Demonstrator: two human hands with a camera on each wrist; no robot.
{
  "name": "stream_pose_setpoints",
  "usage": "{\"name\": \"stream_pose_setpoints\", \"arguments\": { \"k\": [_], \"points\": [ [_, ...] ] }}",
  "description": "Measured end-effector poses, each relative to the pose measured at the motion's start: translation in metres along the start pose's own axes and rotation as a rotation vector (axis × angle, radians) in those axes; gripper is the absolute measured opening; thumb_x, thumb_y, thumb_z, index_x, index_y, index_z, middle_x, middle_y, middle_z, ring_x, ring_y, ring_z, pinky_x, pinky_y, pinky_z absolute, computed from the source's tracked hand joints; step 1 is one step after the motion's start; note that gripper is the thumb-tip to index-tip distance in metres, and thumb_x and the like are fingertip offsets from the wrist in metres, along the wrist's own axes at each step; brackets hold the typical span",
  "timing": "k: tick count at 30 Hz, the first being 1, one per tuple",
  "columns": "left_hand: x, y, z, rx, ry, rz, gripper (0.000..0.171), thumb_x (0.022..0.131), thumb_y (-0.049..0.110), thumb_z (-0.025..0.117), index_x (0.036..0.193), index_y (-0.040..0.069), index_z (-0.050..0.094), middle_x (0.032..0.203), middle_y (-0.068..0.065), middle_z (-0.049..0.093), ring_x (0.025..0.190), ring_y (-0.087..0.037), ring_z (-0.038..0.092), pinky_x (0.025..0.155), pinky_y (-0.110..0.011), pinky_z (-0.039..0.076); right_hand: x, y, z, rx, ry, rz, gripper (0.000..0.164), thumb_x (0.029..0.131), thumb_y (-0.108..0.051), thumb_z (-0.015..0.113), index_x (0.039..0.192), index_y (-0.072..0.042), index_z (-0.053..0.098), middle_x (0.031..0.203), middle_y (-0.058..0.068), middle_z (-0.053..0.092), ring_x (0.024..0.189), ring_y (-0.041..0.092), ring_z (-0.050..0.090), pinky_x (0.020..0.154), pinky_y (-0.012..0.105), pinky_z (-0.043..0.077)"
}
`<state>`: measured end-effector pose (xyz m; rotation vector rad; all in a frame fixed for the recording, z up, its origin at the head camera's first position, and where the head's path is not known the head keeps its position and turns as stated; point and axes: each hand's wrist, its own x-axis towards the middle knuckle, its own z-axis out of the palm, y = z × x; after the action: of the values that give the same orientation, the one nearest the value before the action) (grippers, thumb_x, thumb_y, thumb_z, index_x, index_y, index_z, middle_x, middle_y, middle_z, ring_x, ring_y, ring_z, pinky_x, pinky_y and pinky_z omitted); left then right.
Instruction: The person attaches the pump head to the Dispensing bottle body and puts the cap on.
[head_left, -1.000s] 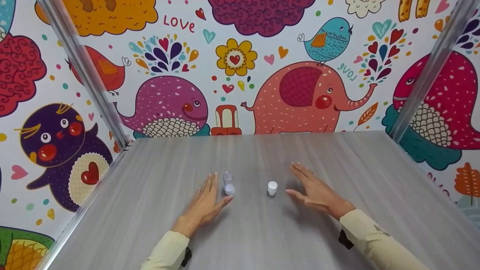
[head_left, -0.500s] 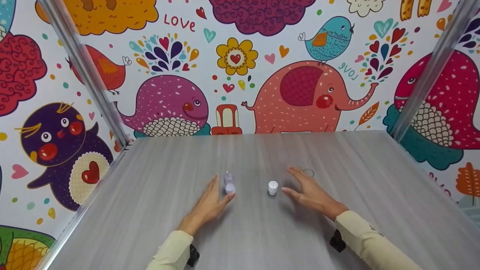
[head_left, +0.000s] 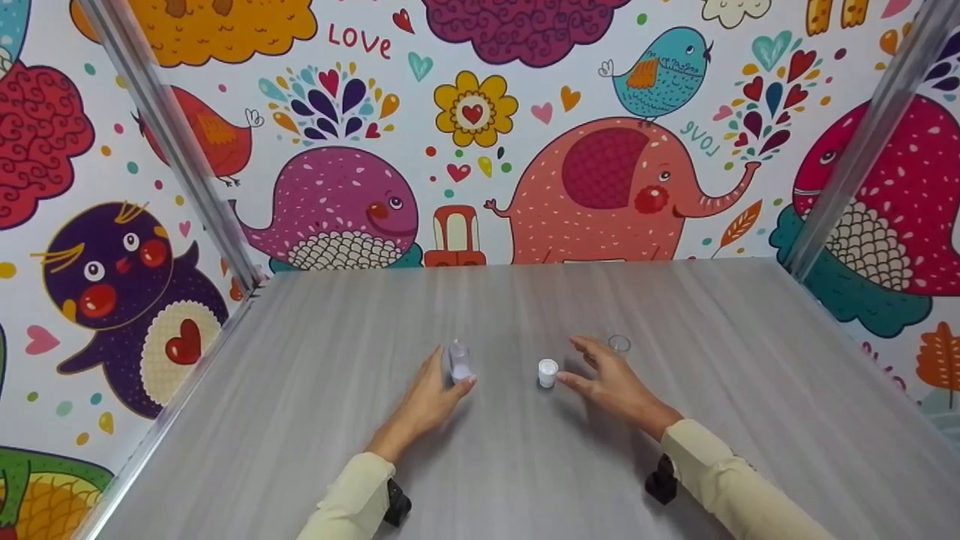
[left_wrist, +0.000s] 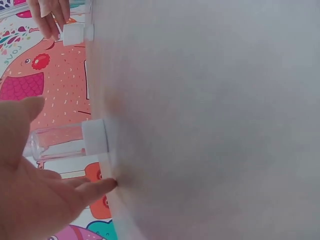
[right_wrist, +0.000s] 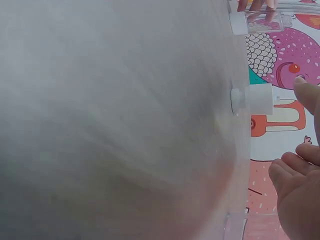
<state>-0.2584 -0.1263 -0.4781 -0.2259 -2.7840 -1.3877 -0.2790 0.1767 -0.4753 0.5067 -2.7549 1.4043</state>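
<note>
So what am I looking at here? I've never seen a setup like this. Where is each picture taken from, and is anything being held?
There is no machine at work: these are a person's bare left hand and right hand. The wide picture comes from the head, looking forward and down over a table. The other two come from the left and right wrists, so the table appears turned on its side. On it stand a clear bottle with a white lower part and a small white piece; a clear round piece sits just beyond the right hand. The left hand's thumb and fingers are on either side of the bottle; the right thumb is close to the white piece. Neither hand appears to grip anything.
</note>
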Motion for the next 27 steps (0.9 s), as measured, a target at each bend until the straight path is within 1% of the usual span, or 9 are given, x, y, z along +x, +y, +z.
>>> {"name": "stream_pose_setpoints", "arguments": {
  "k": [2, 8, 11, 15, 19, 23, 27],
  "points": [
    [0.002, 0.0, 0.001, -0.031, 0.009, -0.004, 0.082, 0.097, 0.03, 0.064, 0.151, -0.014, 0.021, 0.156, -0.038, 0.027, 0.147, -0.049, 0.026, 0.12, -0.059, 0.022, 0.0, 0.0, 0.002, 0.006, 0.001, 0.001, 0.073, 0.088, -0.025, 0.077, 0.148, -0.001, 0.043, 0.15, 0.021, 0.047, 0.141, 0.038, 0.044, 0.112, 0.048, 0.04],
    [0.005, 0.001, 0.005, -0.104, 0.024, -0.026, 0.078, 0.097, 0.026, 0.065, 0.15, -0.013, 0.023, 0.153, -0.036, 0.033, 0.144, -0.048, 0.033, 0.117, -0.058, 0.028, 0.0, -0.001, 0.008, 0.056, -0.001, 0.055, 0.074, 0.086, -0.024, 0.079, 0.148, -0.003, 0.044, 0.152, 0.018, 0.047, 0.141, 0.039, 0.045, 0.111, 0.05, 0.04],
    [0.006, 0.001, 0.005, -0.116, 0.028, -0.036, 0.078, 0.096, 0.026, 0.065, 0.15, -0.012, 0.025, 0.153, -0.035, 0.035, 0.143, -0.049, 0.035, 0.115, -0.059, 0.031, 0.002, -0.001, 0.011, 0.105, 0.022, 0.065, 0.07, 0.087, -0.02, 0.078, 0.145, 0.002, 0.046, 0.149, 0.023, 0.049, 0.139, 0.042, 0.047, 0.112, 0.052, 0.04],
    [0.006, 0.001, 0.003, -0.124, 0.036, -0.04, 0.077, 0.095, 0.026, 0.067, 0.15, -0.011, 0.027, 0.152, -0.033, 0.037, 0.142, -0.048, 0.037, 0.113, -0.059, 0.035, 0.006, -0.002, 0.014, 0.186, 0.05, 0.108, 0.065, 0.087, -0.015, 0.077, 0.14, 0.007, 0.048, 0.145, 0.027, 0.052, 0.136, 0.044, 0.048, 0.112, 0.052, 0.04],
    [0.007, 0.002, 0.004, -0.133, 0.051, -0.05, 0.076, 0.094, 0.026, 0.068, 0.15, -0.009, 0.029, 0.153, -0.031, 0.039, 0.141, -0.047, 0.04, 0.111, -0.057, 0.038, 0.008, -0.002, 0.017, 0.248, 0.053, 0.153, 0.064, 0.086, -0.011, 0.078, 0.14, 0.007, 0.048, 0.145, 0.027, 0.052, 0.136, 0.043, 0.049, 0.112, 0.052, 0.04],
    [0.009, 0.005, 0.007, -0.143, 0.07, -0.051, 0.074, 0.094, 0.024, 0.069, 0.149, -0.007, 0.031, 0.152, -0.03, 0.041, 0.139, -0.045, 0.043, 0.11, -0.056, 0.04, 0.008, -0.004, 0.022, 0.29, 0.052, 0.167, 0.065, 0.084, -0.009, 0.079, 0.139, 0.008, 0.049, 0.143, 0.028, 0.053, 0.135, 0.044, 0.05, 0.111, 0.052, 0.04],
    [0.011, 0.007, 0.011, -0.151, 0.094, -0.048, 0.074, 0.093, 0.023, 0.07, 0.149, -0.007, 0.032, 0.151, -0.03, 0.041, 0.138, -0.045, 0.044, 0.111, -0.056, 0.039, 0.008, -0.003, 0.026, 0.309, 0.052, 0.168, 0.065, 0.083, -0.006, 0.079, 0.139, 0.009, 0.048, 0.142, 0.029, 0.053, 0.133, 0.044, 0.051, 0.111, 0.052, 0.04]
  ]
}}
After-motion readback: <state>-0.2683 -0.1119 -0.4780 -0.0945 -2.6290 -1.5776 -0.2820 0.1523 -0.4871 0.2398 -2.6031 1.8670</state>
